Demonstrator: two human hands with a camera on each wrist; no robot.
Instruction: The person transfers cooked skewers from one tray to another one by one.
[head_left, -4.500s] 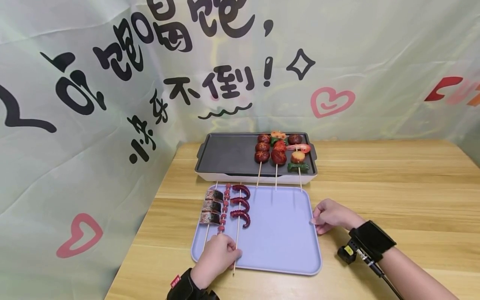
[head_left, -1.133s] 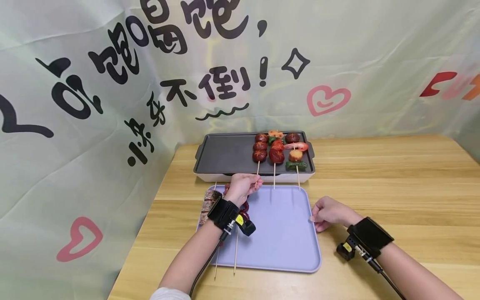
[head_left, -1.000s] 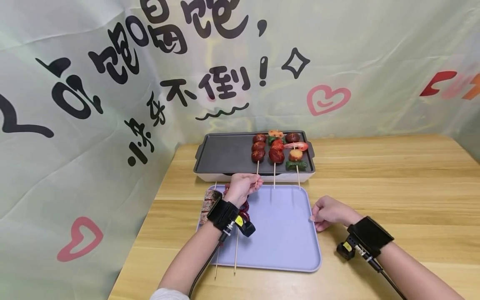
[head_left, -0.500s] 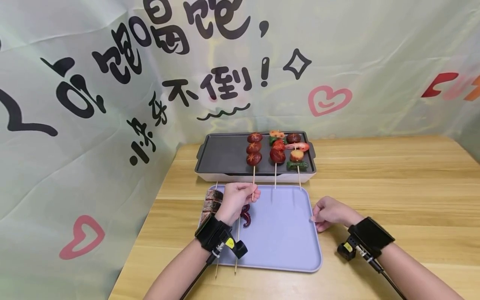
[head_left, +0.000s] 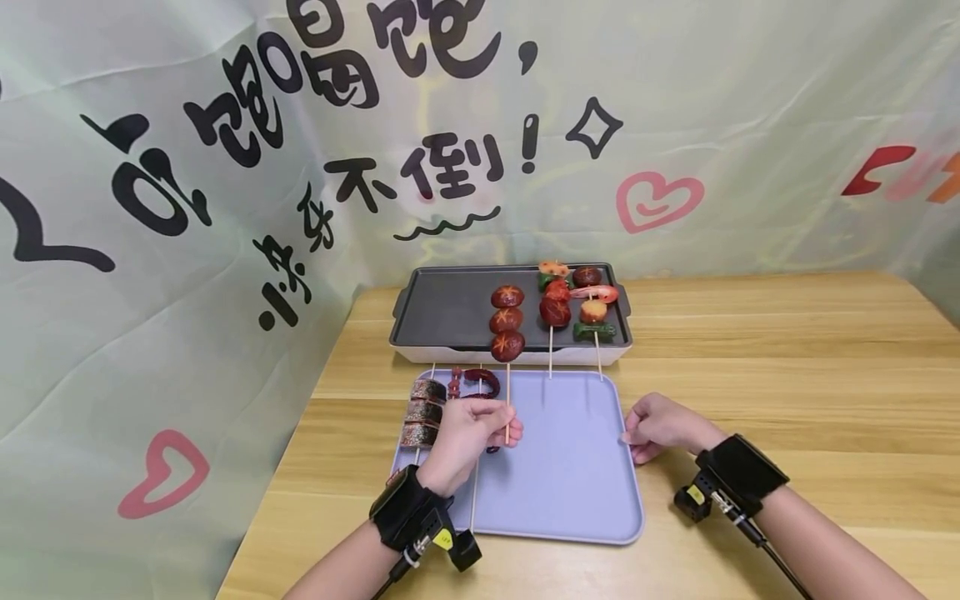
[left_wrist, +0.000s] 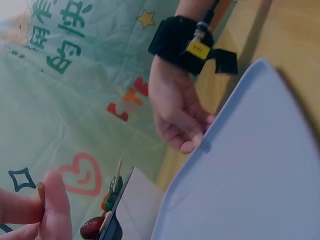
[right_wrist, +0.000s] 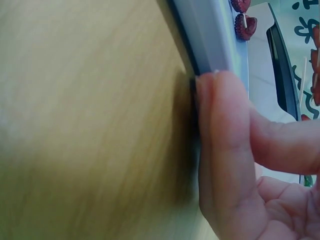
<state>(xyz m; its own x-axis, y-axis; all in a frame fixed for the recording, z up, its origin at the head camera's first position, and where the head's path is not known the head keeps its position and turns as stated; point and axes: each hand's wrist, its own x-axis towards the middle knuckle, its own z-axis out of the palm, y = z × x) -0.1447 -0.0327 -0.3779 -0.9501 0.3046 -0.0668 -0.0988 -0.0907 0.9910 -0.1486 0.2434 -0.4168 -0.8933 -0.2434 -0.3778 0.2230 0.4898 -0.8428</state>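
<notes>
My left hand [head_left: 467, 433] pinches the lower stick of a skewer with three brown, cross-cut mushroom caps [head_left: 507, 320]. The caps hang over the front edge of the dark griddle [head_left: 453, 304], and the hand is above the lilac tray [head_left: 558, 475]. In the left wrist view its fingertips [left_wrist: 56, 200] press together on the stick, whose rest is out of sight. At the tray's right rim, my right hand [head_left: 663, 427] pinches the edge between thumb and fingers; the right wrist view shows that rim [right_wrist: 207, 40] by the fingertips.
On the tray's left lie a fish-chunk skewer [head_left: 422, 412], a thin pink skewer [head_left: 454, 383] and a tentacle skewer [head_left: 483, 381], partly behind my left hand. Two mixed skewers rest on the griddle's right, one with a shrimp [head_left: 596, 293]. A printed cloth [head_left: 780, 208] hangs behind.
My left hand went from the tray's tentacle skewer to the mushroom skewer on the griddle, then drew it left and toward me, off its spot. The right hand stays on the rim.
</notes>
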